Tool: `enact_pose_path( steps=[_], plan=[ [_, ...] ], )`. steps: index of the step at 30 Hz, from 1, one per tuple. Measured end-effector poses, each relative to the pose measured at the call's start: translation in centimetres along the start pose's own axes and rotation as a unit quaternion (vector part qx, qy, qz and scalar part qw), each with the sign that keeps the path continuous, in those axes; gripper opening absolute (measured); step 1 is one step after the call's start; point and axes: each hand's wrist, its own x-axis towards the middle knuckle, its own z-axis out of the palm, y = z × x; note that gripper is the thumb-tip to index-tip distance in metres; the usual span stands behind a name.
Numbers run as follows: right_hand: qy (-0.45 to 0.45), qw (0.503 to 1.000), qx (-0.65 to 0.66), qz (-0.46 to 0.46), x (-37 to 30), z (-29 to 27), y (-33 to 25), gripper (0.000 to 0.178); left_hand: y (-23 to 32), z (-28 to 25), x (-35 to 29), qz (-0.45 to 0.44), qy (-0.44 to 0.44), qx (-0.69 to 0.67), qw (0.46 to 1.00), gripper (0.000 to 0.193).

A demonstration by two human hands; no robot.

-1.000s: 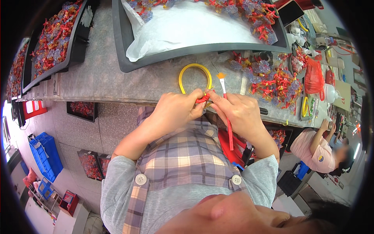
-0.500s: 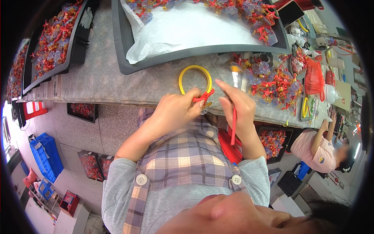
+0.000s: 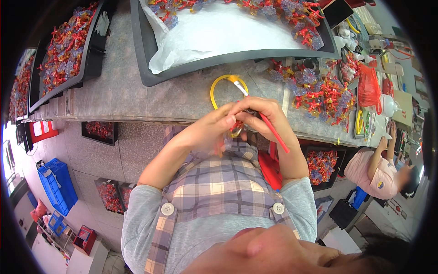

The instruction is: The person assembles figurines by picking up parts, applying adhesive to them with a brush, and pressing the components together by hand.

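Observation:
My left hand (image 3: 205,128) is closed around a small ornament (image 3: 237,129) of red, yellow and clear parts at the table's near edge. Fingers hide much of its shape. Held in my right hand (image 3: 265,113) is a paintbrush (image 3: 275,133) with a red handle, tilted so that its yellow-tipped bristles point up and left. The fingertips of both hands meet at the ornament. Just beyond them a yellow ring (image 3: 213,89) lies on the grey table (image 3: 123,91), with the brush tip in front of its far rim.
A large black tray (image 3: 205,68) with white lining and similar ornaments stands beyond my hands. Heaped ornaments (image 3: 324,93) lie to the right. Another filled black tray (image 3: 86,55) is at the left. A person in pink (image 3: 369,171) works at the far right.
My right hand has moved left to meet my left hand at the ornament. The paintbrush has swung from nearly upright to tilted left. The ornament has turned lower between my fingers.

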Motion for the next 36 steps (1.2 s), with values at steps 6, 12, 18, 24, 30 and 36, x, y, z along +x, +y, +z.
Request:
enact_pose_path(
  steps=[6,12,18,24,30,36],
  plan=[
    [0.132,0.984,-0.043,-0.108,-0.7,0.2,0.6,0.019,0.8,0.5,-0.1,0.133,0.029,-0.068,0.988,0.053],
    [0.168,0.935,-0.267,-0.163,-1.8,1.5,0.9,0.013,0.3,-0.4,0.3,0.226,0.059,-0.079,0.969,0.057],
    [0.188,0.882,-0.378,-0.208,-1.7,2.2,1.2,0.016,0.1,-0.4,0.4,0.239,0.082,-0.04,0.967,0.058],
    [0.177,0.873,-0.402,-0.214,-1.6,2.3,1.2,0.021,-0.2,-0.5,0.5,0.253,0.09,-0.021,0.963,0.056],
    [0.176,0.872,-0.407,-0.209,-1.8,2.4,1.2,0.022,-0.1,-0.4,0.5,0.26,0.107,0.027,0.959,0.056],
    [0.174,0.877,-0.401,-0.2,-1.7,2.5,1.3,0.021,0.2,-0.2,0.3,0.255,0.118,0.023,0.959,0.054]
  ],
)
